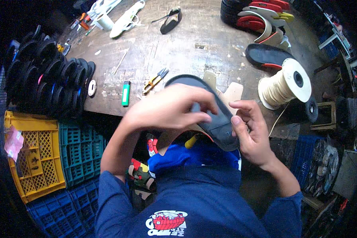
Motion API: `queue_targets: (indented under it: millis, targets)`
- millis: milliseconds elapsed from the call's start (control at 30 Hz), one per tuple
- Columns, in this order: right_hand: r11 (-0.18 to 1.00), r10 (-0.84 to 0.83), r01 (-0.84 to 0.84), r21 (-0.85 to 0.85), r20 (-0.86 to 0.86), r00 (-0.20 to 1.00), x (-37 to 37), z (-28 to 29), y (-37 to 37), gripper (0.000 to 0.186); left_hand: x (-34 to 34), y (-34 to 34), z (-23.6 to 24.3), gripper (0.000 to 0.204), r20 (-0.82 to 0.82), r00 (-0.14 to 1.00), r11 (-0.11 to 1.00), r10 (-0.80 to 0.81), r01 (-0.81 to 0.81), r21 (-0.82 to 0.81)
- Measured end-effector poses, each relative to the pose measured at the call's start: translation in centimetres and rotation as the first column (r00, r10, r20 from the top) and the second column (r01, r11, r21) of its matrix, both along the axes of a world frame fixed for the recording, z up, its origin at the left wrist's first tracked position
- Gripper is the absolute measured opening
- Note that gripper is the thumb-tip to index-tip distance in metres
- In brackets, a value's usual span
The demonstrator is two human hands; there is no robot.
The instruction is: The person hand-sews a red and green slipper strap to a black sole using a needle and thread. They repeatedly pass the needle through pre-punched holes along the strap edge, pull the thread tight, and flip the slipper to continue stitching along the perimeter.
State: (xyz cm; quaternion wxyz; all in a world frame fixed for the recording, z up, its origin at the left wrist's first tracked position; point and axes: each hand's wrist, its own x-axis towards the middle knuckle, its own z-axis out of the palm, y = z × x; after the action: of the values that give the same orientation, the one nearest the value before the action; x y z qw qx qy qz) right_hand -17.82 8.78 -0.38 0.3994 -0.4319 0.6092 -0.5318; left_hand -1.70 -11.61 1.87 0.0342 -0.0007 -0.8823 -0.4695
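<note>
The black sole (222,123) lay slantwise between the two hands, at the front edge of the table (178,47) and above the lap. A small mark showed near its lower end, too faint to make out. The left hand (166,105), blurred, hung over the sole with fingers curled and thumb apart; whether it gripped anything could not be told. The right hand (252,137) touched the sole's right edge with its thumb, its fingers bent; how firm its hold was could not be told. White lettering ran around a red-and-white print (167,223) on the navy shirt (210,198). A green lighter (125,94) bore a pale strip, too small to read, near yellow-handled snips (150,85)
</note>
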Motion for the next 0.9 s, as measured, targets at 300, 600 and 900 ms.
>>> queue_targets:
  millis: [300, 600, 900]
  targets:
    - [0.976, -0.141, 0.151, -0.157, 0.076, 0.987, 1.4, -4.0, -0.9, 0.018, -2.7, 1.1, -1.9, 0.014, 0.211, 0.976, 0.944, -0.06, 0.124, -0.307]
    - [0.965, 0.211, -0.26, 0.037, -0.702, 0.68, 0.7, -3.5, -1.3, 0.025, 0.2, 0.9, -3.4, 0.018, 0.161, 0.987, 0.972, -0.015, 0.053, -0.231]
    - [0.97, 0.173, -0.244, 0.012, -0.737, 0.653, 0.0, -4.2, -1.5, 0.026, 9.3, 7.0, -0.7, 0.016, 0.367, 0.839, 0.813, 0.402, -0.143, -0.564]
